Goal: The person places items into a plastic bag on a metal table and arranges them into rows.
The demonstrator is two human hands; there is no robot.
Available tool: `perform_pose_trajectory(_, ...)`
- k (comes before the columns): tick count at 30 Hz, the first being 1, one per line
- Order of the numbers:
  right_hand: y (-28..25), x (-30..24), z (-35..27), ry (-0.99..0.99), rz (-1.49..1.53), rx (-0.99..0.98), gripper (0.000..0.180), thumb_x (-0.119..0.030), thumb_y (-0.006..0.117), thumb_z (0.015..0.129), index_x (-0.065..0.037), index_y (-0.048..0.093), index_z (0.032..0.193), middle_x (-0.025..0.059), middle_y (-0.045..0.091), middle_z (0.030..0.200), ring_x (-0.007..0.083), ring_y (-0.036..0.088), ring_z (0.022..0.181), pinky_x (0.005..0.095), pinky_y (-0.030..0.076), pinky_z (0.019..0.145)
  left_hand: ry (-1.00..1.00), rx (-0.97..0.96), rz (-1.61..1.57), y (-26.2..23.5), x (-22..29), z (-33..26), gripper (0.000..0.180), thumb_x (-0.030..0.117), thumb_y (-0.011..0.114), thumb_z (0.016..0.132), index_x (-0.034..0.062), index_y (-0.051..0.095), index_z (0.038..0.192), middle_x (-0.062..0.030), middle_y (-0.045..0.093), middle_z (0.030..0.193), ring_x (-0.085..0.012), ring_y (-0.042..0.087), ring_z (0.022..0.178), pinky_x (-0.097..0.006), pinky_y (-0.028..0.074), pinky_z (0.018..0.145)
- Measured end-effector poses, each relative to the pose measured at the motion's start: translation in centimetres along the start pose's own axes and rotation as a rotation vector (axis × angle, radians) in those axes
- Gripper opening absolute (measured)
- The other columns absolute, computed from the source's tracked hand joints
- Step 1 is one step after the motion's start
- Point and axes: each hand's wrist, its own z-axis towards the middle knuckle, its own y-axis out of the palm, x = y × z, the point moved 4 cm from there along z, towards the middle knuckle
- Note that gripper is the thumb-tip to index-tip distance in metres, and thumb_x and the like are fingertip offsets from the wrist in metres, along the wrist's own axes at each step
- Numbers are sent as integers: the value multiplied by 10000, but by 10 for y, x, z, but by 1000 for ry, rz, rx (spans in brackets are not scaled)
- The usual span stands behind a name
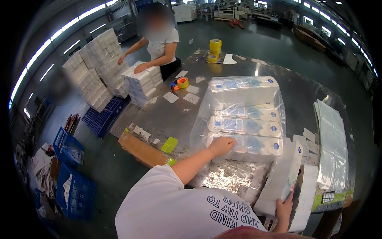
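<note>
A large clear plastic bag [197, 129] lies on the metal-topped table, with several long white packs [242, 125] printed in blue inside it. Pinched at the bag's near left edge, my left hand [222, 146] is closed on the film, its fingertips partly hidden. At the table's near right, my right hand [283, 210] grips a similar white pack [284, 175] that stands tilted beside the bag. Grey-brown rounded shapes show along the side of another white pack [306, 195] right next to that hand.
A stack of flat clear bags [332, 143] lies at the right edge. Yellow tape rolls [215, 47] and an orange-cored tape roll [182, 83] sit farther back. A co-worker [163, 47] handles wrapped packs [141, 81] at the far left. Blue crates [75, 191] stand on the floor.
</note>
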Motion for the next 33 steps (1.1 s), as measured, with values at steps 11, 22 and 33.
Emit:
perform_pose_trajectory(11, 13, -99, 69, -188, -356, 219, 959, -300, 738, 696, -127, 242, 1498, 270, 368, 1369, 426, 443, 1211, 488, 398, 1006, 2, 10, -27, -2, -1, -1, 286, 318, 494, 920, 99, 675, 955, -145, 677, 937, -363, 621, 892, -443, 484, 785)
perform_pose_trajectory(22, -29, -154, 158, -496, -433, 605, 639, -349, 511, 947, -120, 273, 1494, 278, 276, 1489, 441, 323, 1348, 479, 332, 1080, -86, 89, 138, -26, -23, 26, 266, 309, 473, 932, 134, 668, 983, -103, 681, 930, -328, 632, 871, -456, 486, 774)
perform_pose_trajectory(33, 17, -130, 204, -464, -414, 353, 552, -386, 405, 985, -163, 325, 1484, 270, 350, 1454, 420, 361, 1328, 467, 328, 1080, -69, 138, 128, -22, -27, 28, 246, 290, 486, 928, 125, 667, 949, -98, 680, 900, -336, 635, 845, -460, 492, 735)
